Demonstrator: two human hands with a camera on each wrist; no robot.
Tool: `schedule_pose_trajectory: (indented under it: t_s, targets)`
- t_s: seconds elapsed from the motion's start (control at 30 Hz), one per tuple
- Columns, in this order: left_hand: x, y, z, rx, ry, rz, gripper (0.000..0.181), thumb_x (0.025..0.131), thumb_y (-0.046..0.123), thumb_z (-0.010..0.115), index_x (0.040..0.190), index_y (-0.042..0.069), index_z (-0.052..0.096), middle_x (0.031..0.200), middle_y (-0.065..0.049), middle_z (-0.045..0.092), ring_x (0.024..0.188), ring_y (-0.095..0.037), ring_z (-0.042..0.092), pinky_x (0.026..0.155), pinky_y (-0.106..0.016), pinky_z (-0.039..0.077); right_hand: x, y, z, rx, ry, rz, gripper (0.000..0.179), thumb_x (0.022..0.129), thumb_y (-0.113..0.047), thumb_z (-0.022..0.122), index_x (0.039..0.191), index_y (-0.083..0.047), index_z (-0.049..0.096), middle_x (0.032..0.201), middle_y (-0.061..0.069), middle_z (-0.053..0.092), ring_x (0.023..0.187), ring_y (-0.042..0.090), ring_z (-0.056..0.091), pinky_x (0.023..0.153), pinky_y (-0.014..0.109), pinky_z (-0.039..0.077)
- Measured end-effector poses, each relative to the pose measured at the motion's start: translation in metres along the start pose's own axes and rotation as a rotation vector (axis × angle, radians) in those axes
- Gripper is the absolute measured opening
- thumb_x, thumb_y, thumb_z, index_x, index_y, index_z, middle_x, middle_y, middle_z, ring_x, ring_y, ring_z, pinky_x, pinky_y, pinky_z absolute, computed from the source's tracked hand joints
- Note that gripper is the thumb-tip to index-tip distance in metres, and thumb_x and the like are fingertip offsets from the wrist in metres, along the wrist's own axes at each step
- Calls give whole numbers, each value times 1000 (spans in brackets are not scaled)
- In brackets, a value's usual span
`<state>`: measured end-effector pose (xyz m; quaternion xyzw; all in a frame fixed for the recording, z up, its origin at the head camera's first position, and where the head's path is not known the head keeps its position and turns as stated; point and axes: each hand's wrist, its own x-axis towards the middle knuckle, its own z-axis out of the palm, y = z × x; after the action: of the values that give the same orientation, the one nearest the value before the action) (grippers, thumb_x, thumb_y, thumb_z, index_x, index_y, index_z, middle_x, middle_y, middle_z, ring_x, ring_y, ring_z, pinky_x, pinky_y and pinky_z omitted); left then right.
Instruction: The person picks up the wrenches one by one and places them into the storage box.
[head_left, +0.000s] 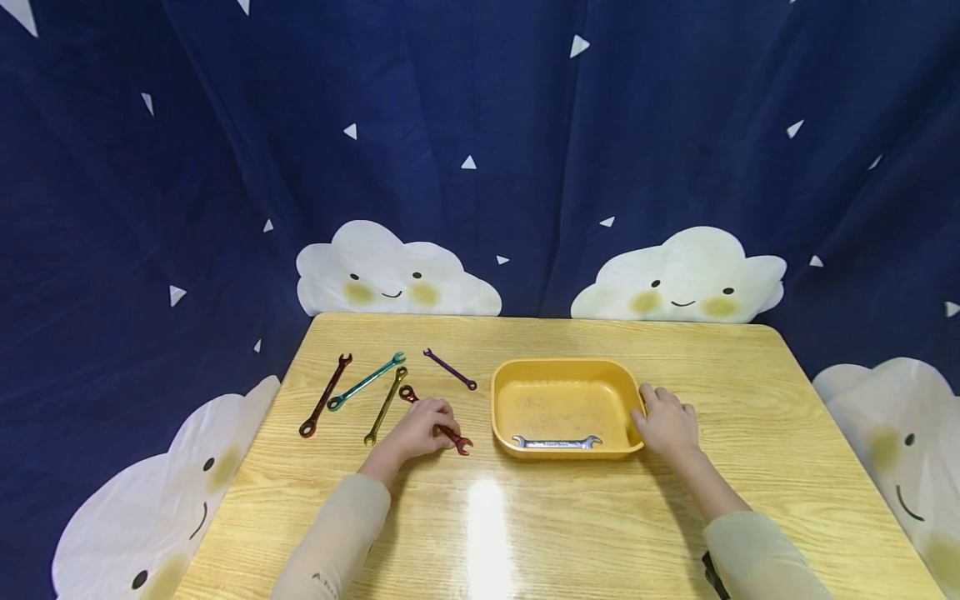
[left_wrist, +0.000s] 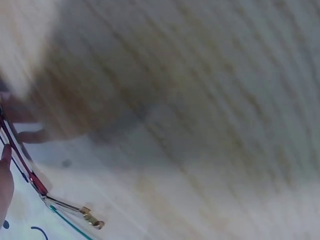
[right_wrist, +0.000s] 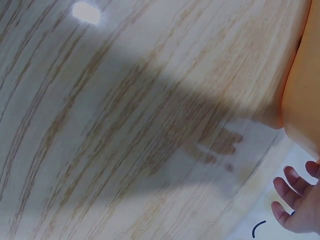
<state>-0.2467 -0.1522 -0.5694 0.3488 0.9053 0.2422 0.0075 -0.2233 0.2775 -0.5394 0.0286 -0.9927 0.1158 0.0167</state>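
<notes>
My left hand (head_left: 426,427) pinches the middle of a red combination wrench (head_left: 463,447), its ring end pointing away and its open end toward the bin. In the left wrist view, fingers (left_wrist: 5,172) meet the red wrench (left_wrist: 37,183). Just left of it lies a yellow-green wrench (head_left: 386,407). To the right, my right hand (head_left: 671,423) holds the right rim of a yellow plastic bin (head_left: 566,364), thumb over the edge. The right wrist view has the other fingers (right_wrist: 287,192) spread outside the bin's wall (right_wrist: 305,90). A silver wrench (head_left: 557,442) lies inside along the near wall.
A dark red wrench (head_left: 327,396), a teal wrench (head_left: 367,381) and a small purple wrench (head_left: 450,370) lie on the left part of the wooden table (head_left: 570,533). Behind the table hangs a dark blue curtain (head_left: 480,83) with clouds.
</notes>
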Motion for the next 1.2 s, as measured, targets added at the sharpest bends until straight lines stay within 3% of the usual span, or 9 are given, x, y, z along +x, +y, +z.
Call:
schedule_pose_trajectory:
  t_s: [0.3, 0.6, 1.2]
  targets:
    - [6, 1, -1, -79, -53, -69, 17, 69, 10, 77, 82, 19, 70, 86, 4, 55, 89, -18, 45, 84, -43, 32, 0, -1, -1, -1, -4, 8, 40, 92, -27, 45, 124, -3, 42, 116, 25, 49, 103, 43, 48, 82, 61, 33]
    - [8, 3, 0, -142, -109, -158, 20, 69, 3, 72, 81, 18, 67, 86, 4, 50, 89, -17, 39, 93, -48, 22, -1, -2, -2, -3, -7, 2, 41, 92, -26, 44, 125, -2, 41, 118, 26, 47, 105, 44, 46, 85, 63, 32]
    - [10, 6, -2, -117, -171, -169, 15, 75, 9, 70, 83, 20, 62, 92, 6, 48, 101, -21, 38, 97, -52, 17, 1, 0, 0, -3, -8, 5, 43, 92, -27, 43, 126, -1, 40, 119, 26, 47, 105, 45, 46, 84, 63, 32]
